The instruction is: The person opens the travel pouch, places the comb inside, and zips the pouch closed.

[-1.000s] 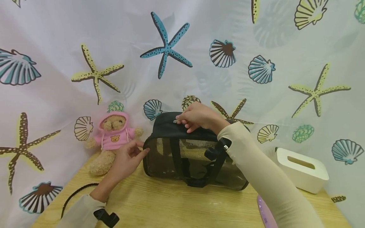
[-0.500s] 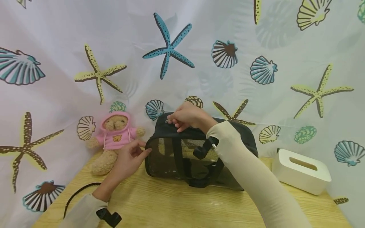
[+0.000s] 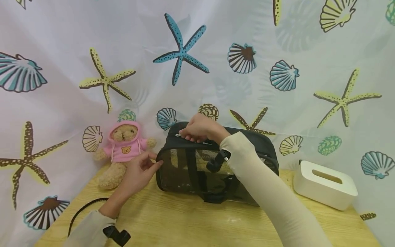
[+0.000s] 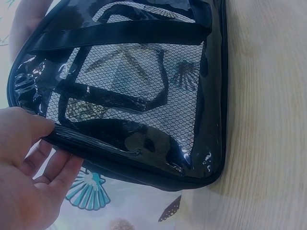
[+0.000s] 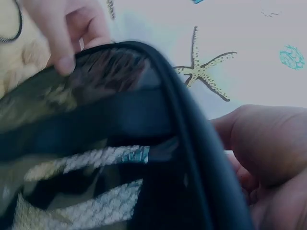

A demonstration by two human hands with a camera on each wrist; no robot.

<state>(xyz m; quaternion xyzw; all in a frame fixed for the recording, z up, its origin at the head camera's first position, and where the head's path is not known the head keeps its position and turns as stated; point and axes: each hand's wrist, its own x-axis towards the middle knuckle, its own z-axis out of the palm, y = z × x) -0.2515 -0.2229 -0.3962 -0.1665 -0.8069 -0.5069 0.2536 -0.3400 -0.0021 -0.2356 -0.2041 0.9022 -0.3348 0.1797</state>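
Observation:
A black carrier bag [image 3: 174, 171] with smoky see-through sides, mesh and dark straps stands on the wooden table. My left hand [image 3: 140, 171] pinches its left end edge; the left wrist view shows the thumb over the dark rim [image 4: 96, 146] and the fingers beneath. Over the bag's top, my right hand [image 3: 202, 128] has its fingertips curled at a small metal zipper pull [image 3: 178, 134], near the left end. In the right wrist view that hand [image 5: 268, 153] lies behind the bag's edge, so its fingertips are mostly hidden.
A teddy bear [image 3: 124, 147] in a pink hoodie sits left of the bag, close to my left hand. A white tissue box [image 3: 325, 185] stands at the right. A black curved band [image 3: 81, 207] lies front left. A shell-print curtain [image 3: 216, 85] hangs behind.
My right hand has moved left along the bag's top with the zipper pull, then dipped slightly. The left hand keeps its hold. My right forearm now covers the purple object seen earlier.

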